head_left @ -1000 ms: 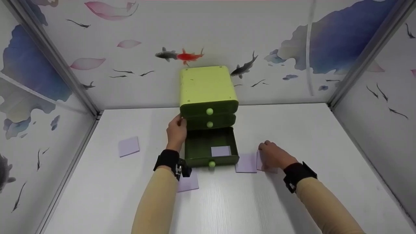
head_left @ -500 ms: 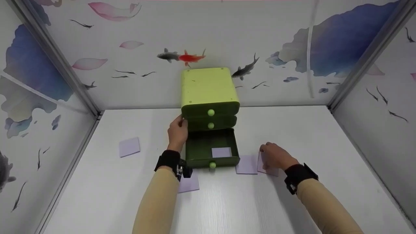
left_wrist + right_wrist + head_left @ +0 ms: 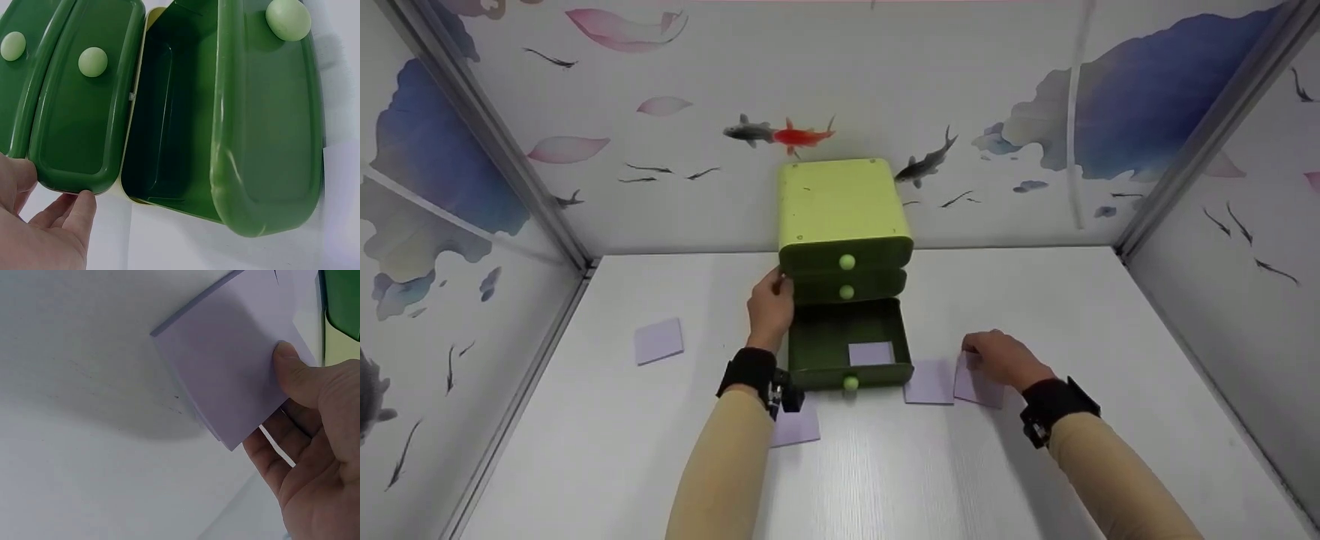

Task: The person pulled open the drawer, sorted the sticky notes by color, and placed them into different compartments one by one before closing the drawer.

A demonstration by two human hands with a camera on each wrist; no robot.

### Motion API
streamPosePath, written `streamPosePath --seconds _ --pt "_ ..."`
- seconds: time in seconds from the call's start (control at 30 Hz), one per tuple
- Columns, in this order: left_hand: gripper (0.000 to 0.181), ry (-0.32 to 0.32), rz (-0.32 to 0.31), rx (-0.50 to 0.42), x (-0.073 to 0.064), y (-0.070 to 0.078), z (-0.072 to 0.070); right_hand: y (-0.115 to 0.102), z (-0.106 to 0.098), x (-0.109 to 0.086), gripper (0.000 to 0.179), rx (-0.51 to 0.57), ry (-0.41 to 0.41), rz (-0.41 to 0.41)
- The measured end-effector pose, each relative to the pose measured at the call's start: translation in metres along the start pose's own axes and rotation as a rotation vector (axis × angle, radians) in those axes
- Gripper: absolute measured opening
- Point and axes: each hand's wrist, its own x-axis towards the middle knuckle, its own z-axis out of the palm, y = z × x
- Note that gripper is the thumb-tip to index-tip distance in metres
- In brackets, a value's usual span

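Note:
A drawer cabinet (image 3: pixel 844 199), yellow-green on top with dark green drawers, stands against the back wall. Its bottom drawer (image 3: pixel 840 322) is pulled out, with a purple sticky note pad (image 3: pixel 871 353) inside near the front. My left hand (image 3: pixel 769 309) grips the cabinet's left side by the middle drawer (image 3: pixel 84 112), thumb and fingertips at its edge. Right of the drawer, my right hand (image 3: pixel 1003 358) pinches another purple sticky note pad (image 3: pixel 225 360) by its far edge, thumb on top and fingers underneath. This pad tilts up, its near edge low over the table.
One more purple pad (image 3: pixel 928 381) lies between the drawer and my right hand. Another pad (image 3: pixel 658 341) is at the left, and a further one (image 3: pixel 796 424) is partly covered by my left wrist camera. Patterned walls enclose the white table (image 3: pixel 885 480).
My right hand has lifted slightly and drawn back, so more of its pad shows. My left hand keeps its place at the cabinet; the view has shifted a little.

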Motion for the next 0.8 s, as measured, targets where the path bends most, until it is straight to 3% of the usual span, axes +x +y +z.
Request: streamPosePath --seconds 0.43,0.8 --pt "0.043 -0.007 0.054 -0.027 -0.001 -0.001 -0.001 -0.006 -0.018 0.002 0.023 0.033 0.004 -0.033" --pt "0.043 0.000 0.047 -0.010 0.000 -0.001 -0.001 -0.017 -0.038 0.003 0.024 -0.014 0.013 -0.048"
